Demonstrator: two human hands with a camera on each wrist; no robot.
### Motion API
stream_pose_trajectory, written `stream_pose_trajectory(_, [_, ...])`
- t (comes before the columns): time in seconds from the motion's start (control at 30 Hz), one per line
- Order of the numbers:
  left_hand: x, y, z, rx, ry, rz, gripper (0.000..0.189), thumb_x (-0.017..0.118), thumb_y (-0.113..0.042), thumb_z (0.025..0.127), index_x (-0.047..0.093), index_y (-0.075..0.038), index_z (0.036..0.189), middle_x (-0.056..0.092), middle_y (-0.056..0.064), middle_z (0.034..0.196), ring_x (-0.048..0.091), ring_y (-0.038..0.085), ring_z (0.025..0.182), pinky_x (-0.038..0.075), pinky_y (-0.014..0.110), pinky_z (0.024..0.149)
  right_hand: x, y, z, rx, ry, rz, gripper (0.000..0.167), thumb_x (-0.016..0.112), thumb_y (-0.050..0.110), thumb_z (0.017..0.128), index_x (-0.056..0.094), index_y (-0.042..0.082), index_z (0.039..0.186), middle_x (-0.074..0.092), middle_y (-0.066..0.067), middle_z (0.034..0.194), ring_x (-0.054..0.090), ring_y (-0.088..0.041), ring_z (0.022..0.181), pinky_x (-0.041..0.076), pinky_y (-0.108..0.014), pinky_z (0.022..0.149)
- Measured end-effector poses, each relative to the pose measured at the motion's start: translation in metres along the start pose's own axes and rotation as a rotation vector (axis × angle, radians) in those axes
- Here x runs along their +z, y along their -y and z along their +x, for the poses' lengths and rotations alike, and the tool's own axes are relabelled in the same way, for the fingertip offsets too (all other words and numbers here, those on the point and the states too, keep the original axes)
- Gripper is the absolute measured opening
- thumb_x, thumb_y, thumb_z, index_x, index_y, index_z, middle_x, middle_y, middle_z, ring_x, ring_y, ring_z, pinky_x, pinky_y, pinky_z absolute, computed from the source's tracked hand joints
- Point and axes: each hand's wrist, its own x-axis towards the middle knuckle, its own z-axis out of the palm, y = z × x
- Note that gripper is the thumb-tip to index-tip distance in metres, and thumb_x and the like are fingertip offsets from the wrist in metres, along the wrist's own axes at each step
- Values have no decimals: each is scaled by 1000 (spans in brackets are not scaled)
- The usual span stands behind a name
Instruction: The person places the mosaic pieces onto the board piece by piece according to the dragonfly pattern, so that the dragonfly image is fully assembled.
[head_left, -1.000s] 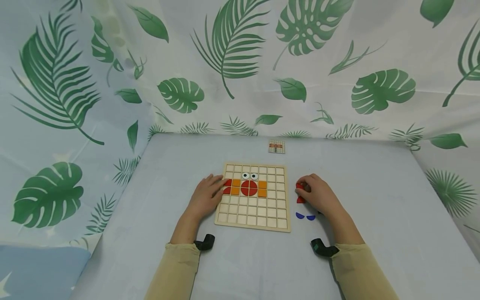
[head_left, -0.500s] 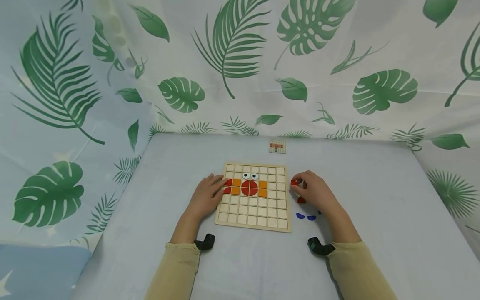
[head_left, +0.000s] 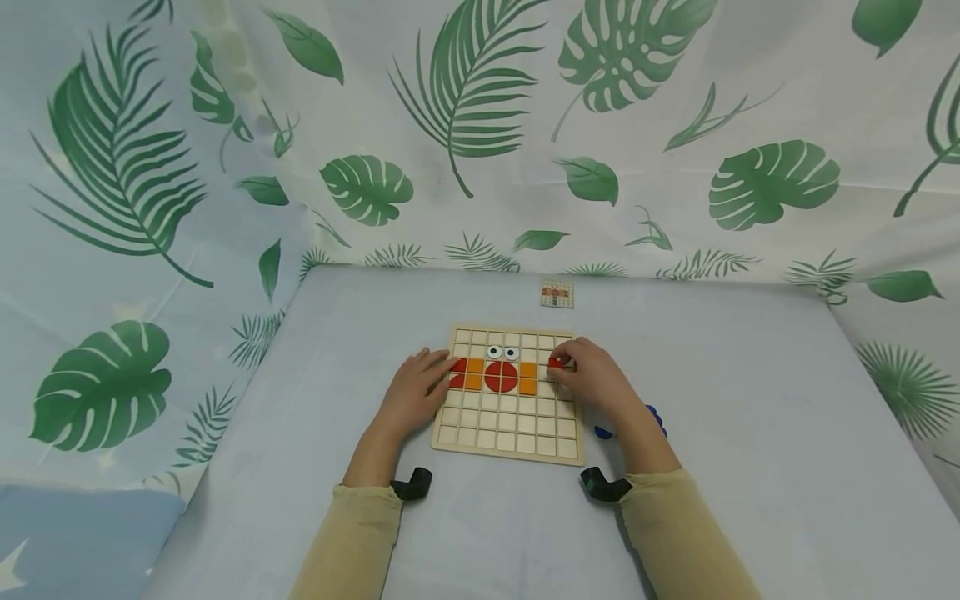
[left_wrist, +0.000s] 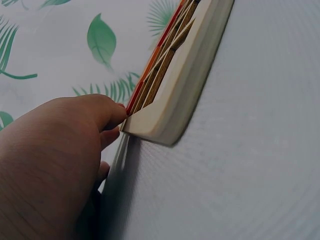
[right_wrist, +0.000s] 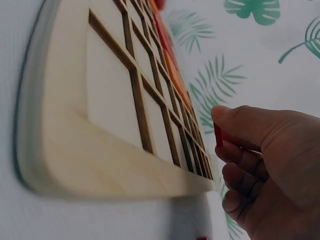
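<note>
The right hand [head_left: 596, 379] has just moved left, from the table [head_left: 487, 517] to above the right part of the square pale wooden board [head_left: 504, 421] with little boxes. It brought one small flat red piece [head_left: 555, 363] along. The left hand [head_left: 412, 393] has stayed by the left edge. I think this means the work has come to the right side of the picture on the board, just past the orange there.

The right hand's grip is a tight pinch, with the red piece between thumb and finger. I can't tell if the piece touches the board yet. The left hand's grip is loose: its fingers are a bit bent and rest on the board's left edge, holding no piece that I can see.

Now I count. There is one board. On it are two white round eyes with black dots [head_left: 494, 352] and four flat orange squares [head_left: 528, 371], two on each side of one big red circle [head_left: 495, 372], which has four parts. Two flat red pieces at the far left [head_left: 459, 365] are partly under the fingers. One small square picture card [head_left: 557, 293] lies on the far side. The flat blue rounded pieces [head_left: 603, 432] are half hidden by the right arm, so I can't count them.
</note>
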Motion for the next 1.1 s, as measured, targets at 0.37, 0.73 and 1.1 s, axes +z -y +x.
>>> stream_pose_trajectory(0.37, [0, -1, 0, 10, -6, 1, 44, 47, -29, 104, 50, -22, 147, 44, 1, 154, 28, 32, 150, 19, 51, 125, 17, 4, 5, -38, -23, -41, 27, 69, 29, 93, 69, 9, 110, 64, -9, 106, 58, -23, 92, 52, -42, 86])
stream_pose_trajectory(0.73, [-2, -1, 0, -3, 18, 1, 44, 46, -30, 104, 48, -24, 148, 43, 0, 156, 26, 30, 151, 17, 49, 126, 23, 0, 5, -13, -21, -35, 30, 70, 32, 92, 67, 11, 113, 61, -7, 108, 57, -22, 93, 52, -43, 86])
stream_pose_trajectory(1.1, [0, 1, 1, 0, 17, 10, 44, 45, -31, 104, 48, -25, 148, 43, 0, 156, 25, 30, 151, 17, 49, 126, 26, -2, 5, -31, -44, -22, 26, 70, 30, 92, 68, 14, 112, 62, -6, 107, 58, -22, 94, 52, -43, 88])
